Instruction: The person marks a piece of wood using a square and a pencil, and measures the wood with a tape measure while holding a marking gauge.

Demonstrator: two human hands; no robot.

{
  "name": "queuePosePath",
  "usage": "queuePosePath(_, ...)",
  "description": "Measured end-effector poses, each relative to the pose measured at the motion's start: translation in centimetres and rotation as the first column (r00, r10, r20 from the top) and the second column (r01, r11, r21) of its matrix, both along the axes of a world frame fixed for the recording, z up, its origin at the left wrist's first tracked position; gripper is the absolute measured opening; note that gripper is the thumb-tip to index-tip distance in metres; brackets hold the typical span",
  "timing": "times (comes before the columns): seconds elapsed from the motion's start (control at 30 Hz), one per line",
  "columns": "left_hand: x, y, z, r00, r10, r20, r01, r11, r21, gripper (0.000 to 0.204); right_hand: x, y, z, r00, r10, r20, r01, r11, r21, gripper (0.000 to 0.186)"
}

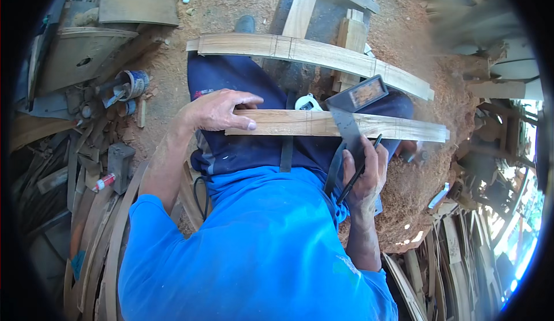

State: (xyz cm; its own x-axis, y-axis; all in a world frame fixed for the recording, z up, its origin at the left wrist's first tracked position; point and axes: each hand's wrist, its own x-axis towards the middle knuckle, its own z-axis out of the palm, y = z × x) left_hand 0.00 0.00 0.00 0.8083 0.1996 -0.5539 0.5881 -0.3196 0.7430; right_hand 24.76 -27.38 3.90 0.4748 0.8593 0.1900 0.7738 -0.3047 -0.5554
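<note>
A pale wooden strip (pixel 277 124) lies across my lap, with my left hand (pixel 228 110) wrapped round its left end. My right hand (pixel 363 171) holds a metal try square with a dark stock (pixel 345 124) and a slim black pen-like tool (pixel 356 175); the square's blade crosses the strip and its stock tilts up beyond the far edge. A second, longer curved strip (pixel 317 55), marked with lines, rests farther out over my knees. A white tape measure (pixel 306 103) sits between the two strips.
Boards (pixel 300 9) lie on a grey support ahead. Offcuts, plywood (pixel 135 4), a paint bucket (pixel 136 83), a red-and-white tube (pixel 104 182) and a metal block (pixel 120 165) crowd the left. More timber (pixel 453 252) lines the right, beside sawdust (pixel 404 217).
</note>
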Motion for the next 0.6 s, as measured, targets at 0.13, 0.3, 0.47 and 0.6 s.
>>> queuePosePath(0.13, 2.6, -0.9, 0.8, 0.965, 0.228, 0.131, -0.217, 0.972, -0.093, 0.073, 0.6, 0.5, 0.6, 0.997, 0.011, 0.079, -0.012, 1.0, 0.007, 0.04)
queuePosePath(0.3, 5.7, -1.0, -0.3, 0.948, 0.306, 0.091, -0.245, 0.88, -0.408, 0.06, -2.7, 1.8, 0.0, 0.984, 0.131, -0.122, -0.134, 0.991, -0.009, 0.037)
queuePosePath(0.47, 7.0, -1.0, -3.2, 0.965, 0.211, 0.153, -0.127, 0.894, -0.429, 0.05, -4.7, 2.2, -1.2, 0.967, 0.164, -0.192, -0.183, 0.979, -0.085, 0.037)
queuePosePath(0.6, 8.2, -1.1, -2.7, 0.986, 0.165, 0.027, -0.137, 0.891, -0.433, 0.038, -4.4, 1.9, -1.3, 0.972, 0.159, -0.175, -0.186, 0.972, -0.147, 0.036)
